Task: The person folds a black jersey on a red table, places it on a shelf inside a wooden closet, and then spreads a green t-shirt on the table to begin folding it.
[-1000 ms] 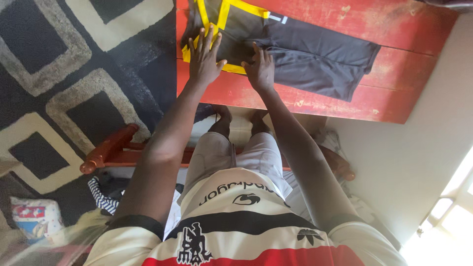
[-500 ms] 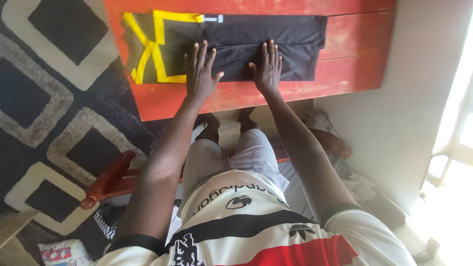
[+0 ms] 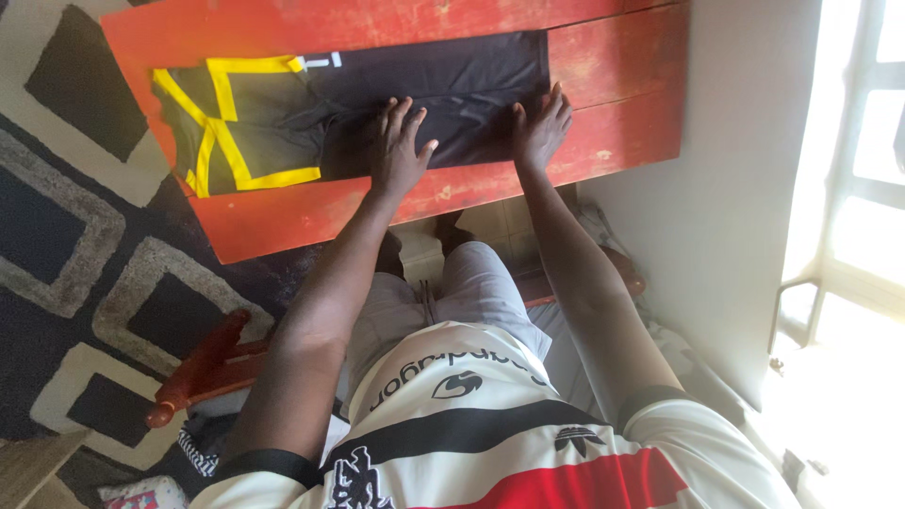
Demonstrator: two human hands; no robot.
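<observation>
We see a folded garment lying flat on a table. Our 2 hands rest on its near edge: left hand at the middle, right hand at its right end. A rug lies left of the table.

Small white label on the dark garment, far edge, just right of the yellow trim; narrow, rectangular. Packet at bottom left on the floor, mostly cut off: pale with red and blue patches, soft crumpled shape. No signs or screens.
</observation>
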